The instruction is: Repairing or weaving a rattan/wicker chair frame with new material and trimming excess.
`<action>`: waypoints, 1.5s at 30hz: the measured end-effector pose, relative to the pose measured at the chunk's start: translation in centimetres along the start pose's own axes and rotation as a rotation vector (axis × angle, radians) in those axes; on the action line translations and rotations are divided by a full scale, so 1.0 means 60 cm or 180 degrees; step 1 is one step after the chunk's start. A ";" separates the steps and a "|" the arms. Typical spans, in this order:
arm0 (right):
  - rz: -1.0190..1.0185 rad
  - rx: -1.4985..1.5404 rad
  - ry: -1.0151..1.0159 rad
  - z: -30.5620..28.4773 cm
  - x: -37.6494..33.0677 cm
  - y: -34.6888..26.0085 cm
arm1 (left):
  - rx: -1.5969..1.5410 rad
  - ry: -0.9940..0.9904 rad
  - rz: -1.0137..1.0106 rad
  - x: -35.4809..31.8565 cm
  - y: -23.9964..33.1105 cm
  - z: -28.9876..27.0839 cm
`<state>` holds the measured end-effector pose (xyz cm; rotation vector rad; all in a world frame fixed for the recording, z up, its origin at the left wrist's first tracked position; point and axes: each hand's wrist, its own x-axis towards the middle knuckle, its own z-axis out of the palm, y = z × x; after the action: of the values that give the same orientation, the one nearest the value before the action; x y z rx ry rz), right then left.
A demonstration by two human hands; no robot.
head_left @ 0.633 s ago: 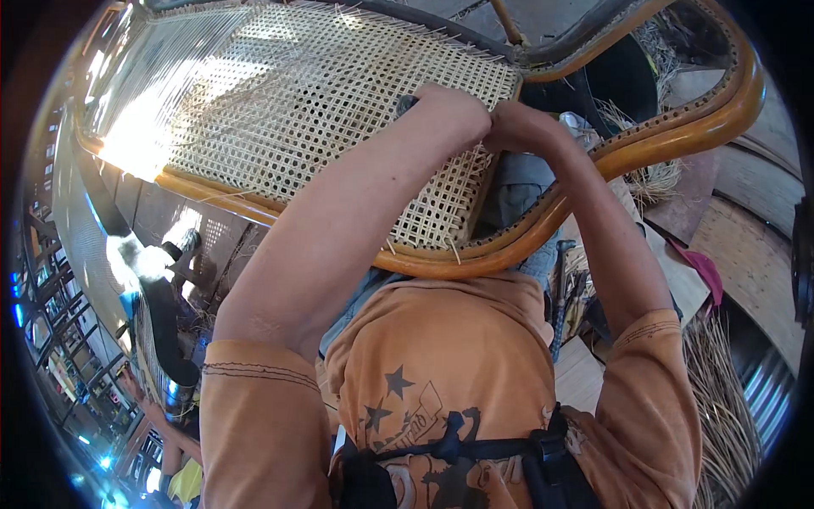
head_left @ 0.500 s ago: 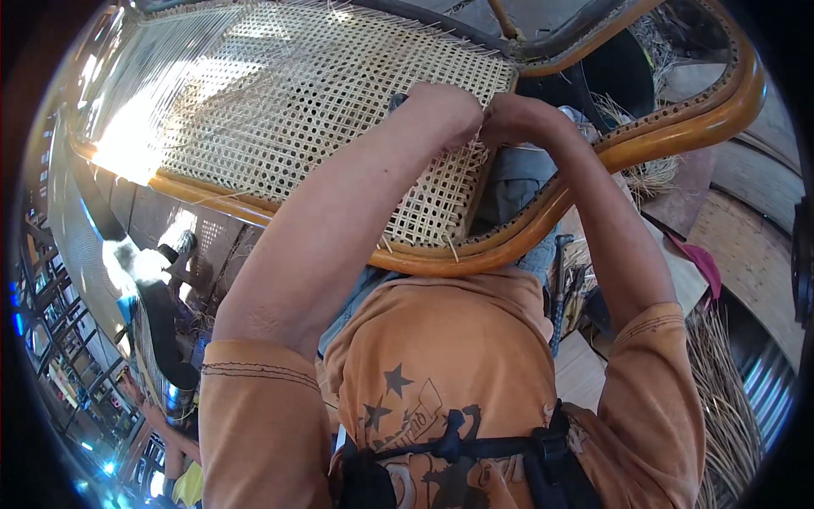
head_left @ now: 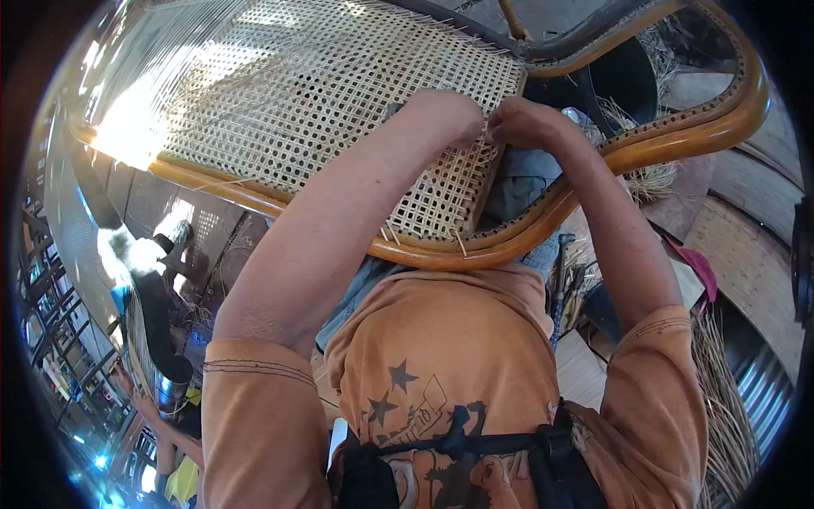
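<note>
A wooden furniture frame lies across my lap, carrying a panel of woven cane with an open lattice. My left hand is over the panel near its right edge, its fingers mostly hidden behind the back of the hand. Beside it a small dark object pokes out; whether the hand touches it I cannot tell. Close to the left hand, my right hand is at the panel's right border with its fingers pinched together. What lies in that pinch is too small to make out. Loose cane ends stick out along the near edge.
Right of the panel, the curved frame section has a row of small holes. Bundles of cane strips lie at the right, near a dark red cloth. A dark bucket stands beyond the frame. Another person's arm shows at lower left.
My two hands have drawn slightly apart, the right one shifting a little to the right. The whole view has also shifted slightly.
</note>
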<state>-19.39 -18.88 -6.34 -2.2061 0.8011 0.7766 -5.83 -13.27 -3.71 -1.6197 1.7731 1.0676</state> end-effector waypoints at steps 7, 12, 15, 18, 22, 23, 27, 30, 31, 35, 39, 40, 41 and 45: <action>0.0184 0.1199 0.0204 0.012 -0.023 0.002 | -0.0058 -0.0380 0.0091 -0.011 0.007 -0.027; 0.0365 0.0603 0.0371 0.016 -0.015 -0.006 | 0.0452 0.0658 0.0167 -0.013 0.028 -0.009; 0.0271 0.0744 0.0403 0.022 -0.021 -0.002 | 0.0157 -0.0180 -0.0036 -0.028 0.020 -0.030; 0.0208 0.1149 0.0346 0.012 -0.028 -0.006 | 0.0012 -0.0280 -0.0137 -0.029 0.010 -0.032; -0.0091 0.0173 0.0369 0.010 -0.011 -0.008 | 0.0661 0.0643 0.0142 -0.020 0.027 -0.013; -0.0081 0.0177 0.0360 0.009 -0.016 -0.006 | 0.0708 0.0594 0.0136 -0.018 0.035 -0.017; 0.0011 0.0451 0.0766 0.012 -0.015 -0.004 | 0.0731 0.0499 0.0160 -0.022 0.042 -0.025; 0.0548 -0.0087 0.1292 0.039 -0.015 -0.003 | 0.0394 0.0147 0.0251 -0.009 0.030 -0.022; 0.0605 -0.0585 0.1828 0.043 -0.019 -0.015 | 0.0377 0.0149 0.0235 -0.005 0.024 -0.020; 0.0755 -0.0828 0.1444 0.016 -0.038 -0.055 | 0.0283 0.0033 0.0237 -0.009 0.015 -0.022; 0.0835 0.0010 0.0655 0.007 -0.022 -0.038 | 0.0241 0.0056 0.0353 -0.011 0.014 -0.025; 0.0789 0.0306 0.0525 0.008 -0.017 -0.031 | 0.0225 0.0064 0.0355 -0.007 0.012 -0.024; 0.0789 0.0291 0.0517 0.015 -0.011 -0.019 | 0.0228 0.0071 0.0361 -0.004 0.011 -0.023; 0.0200 0.0647 0.1184 0.073 0.012 0.031 | 0.0520 0.0489 0.0373 -0.015 0.028 -0.025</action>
<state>-21.56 -17.01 -10.21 -2.1747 1.0823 0.2959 -7.12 -14.00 -1.78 -1.5499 2.0211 0.8422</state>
